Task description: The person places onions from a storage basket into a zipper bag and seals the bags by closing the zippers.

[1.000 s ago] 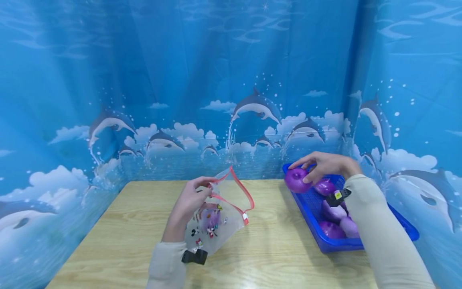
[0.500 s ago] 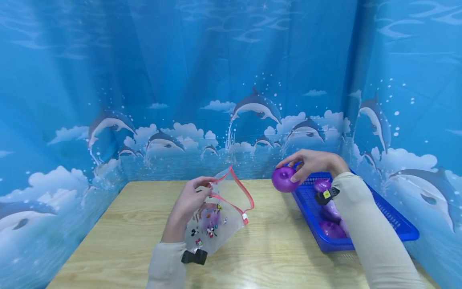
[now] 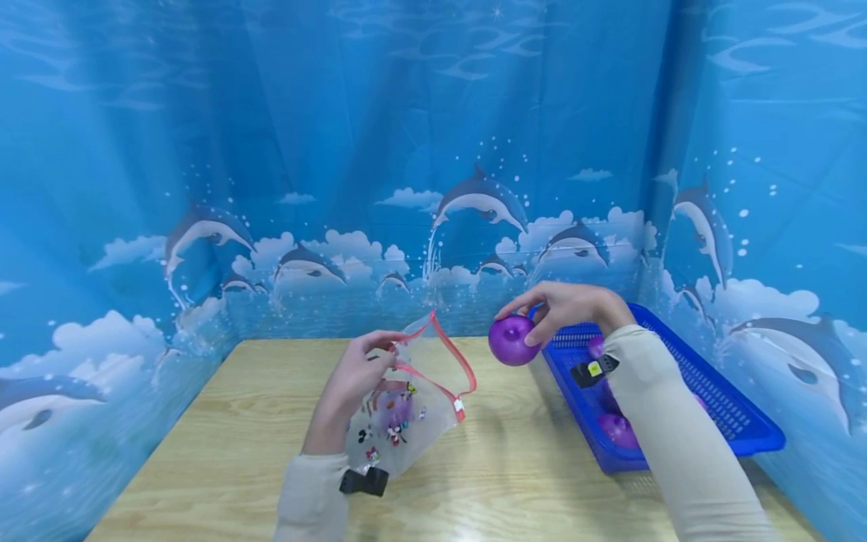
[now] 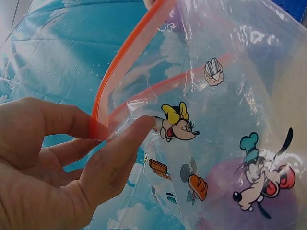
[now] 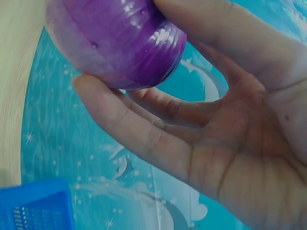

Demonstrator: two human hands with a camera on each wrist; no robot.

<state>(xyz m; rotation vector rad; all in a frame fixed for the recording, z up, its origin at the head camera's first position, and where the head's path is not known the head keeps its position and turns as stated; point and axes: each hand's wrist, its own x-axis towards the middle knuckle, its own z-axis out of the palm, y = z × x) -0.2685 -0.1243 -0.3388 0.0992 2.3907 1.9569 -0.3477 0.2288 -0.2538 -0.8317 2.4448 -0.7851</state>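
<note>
My left hand [image 3: 357, 373] pinches the rim of a clear zip bag [image 3: 433, 433] with a red-orange edge and cartoon prints. The bag's mouth gapes toward the right, and a purple round thing [image 4: 220, 184] shows through its wall. A glossy purple onion [image 3: 512, 341] is held by the fingertips and thumb of my right hand [image 3: 572, 307], above the table between bag and basket. Ridges run over the onion's skin in the right wrist view. More purple onions [image 3: 618, 429] lie in the blue basket [image 3: 574, 410], partly hidden by my right forearm.
The basket stands at the right of the light wooden table [image 3: 223, 436]. A blue curtain [image 3: 379, 135] with dolphins hangs behind the table and along its sides. Black cameras are strapped to both wrists.
My right hand has carried the onion leftward, from over the basket's far left corner to beside it, closer to the bag. My left hand and the bag have stayed in place.
</note>
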